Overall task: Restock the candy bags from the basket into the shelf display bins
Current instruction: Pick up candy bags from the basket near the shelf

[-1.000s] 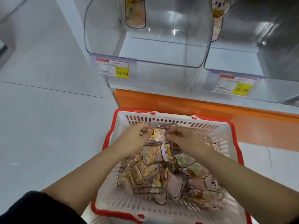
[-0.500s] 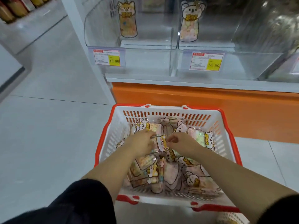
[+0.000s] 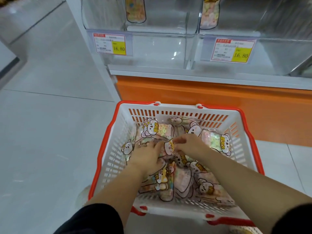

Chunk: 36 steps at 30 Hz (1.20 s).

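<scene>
A white basket with a red rim (image 3: 118,149) stands on the floor before the shelf and holds several animal-shaped candy bags (image 3: 157,130). Both hands are down inside it. My left hand (image 3: 148,157) lies on the pile with its fingers curled over one bag. My right hand (image 3: 189,144) pinches the top of a small bag (image 3: 168,147) in the middle of the pile. Two clear display bins sit above: the left bin (image 3: 152,48) and the right bin (image 3: 270,53), each showing one sample bag at the back.
Price tags (image 3: 109,43) reading 16.80 hang on the bin fronts. An orange plinth (image 3: 202,102) runs under the white shelf edge, just behind the basket. Grey tiled floor (image 3: 50,132) spreads to the left.
The view has tipped down and drawn nearer to the basket. Both hands have shifted slightly within the pile and stay on the bags in the middle.
</scene>
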Each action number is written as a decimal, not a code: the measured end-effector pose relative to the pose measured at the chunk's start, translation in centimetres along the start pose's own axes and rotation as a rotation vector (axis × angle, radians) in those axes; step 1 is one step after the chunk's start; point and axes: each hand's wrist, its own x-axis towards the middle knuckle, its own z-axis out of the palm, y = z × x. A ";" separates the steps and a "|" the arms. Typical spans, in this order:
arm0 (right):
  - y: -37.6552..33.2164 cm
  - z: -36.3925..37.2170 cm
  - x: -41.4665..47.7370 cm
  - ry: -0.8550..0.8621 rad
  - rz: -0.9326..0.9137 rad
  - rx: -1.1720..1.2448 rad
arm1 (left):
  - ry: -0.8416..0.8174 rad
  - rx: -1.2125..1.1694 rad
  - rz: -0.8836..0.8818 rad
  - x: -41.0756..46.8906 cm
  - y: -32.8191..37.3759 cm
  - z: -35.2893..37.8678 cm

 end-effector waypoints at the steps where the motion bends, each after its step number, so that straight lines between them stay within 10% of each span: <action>1: -0.4 0.1 -0.2 -0.022 -0.014 0.015 | 0.012 -0.001 -0.013 -0.2 0.0 0.0; 7: -1.1 -0.3 -0.7 0.091 -0.034 0.052 | 0.210 -0.177 -0.090 -2.6 -2.7 -2.6; 17: 2.3 3.6 -1.1 -0.029 -0.013 -0.618 | 0.341 -0.622 -0.244 -6.9 -5.8 -5.8; 36: -5.6 -9.4 -2.5 0.348 -0.214 0.119 | 0.262 -1.321 -0.149 1.4 -1.3 -11.3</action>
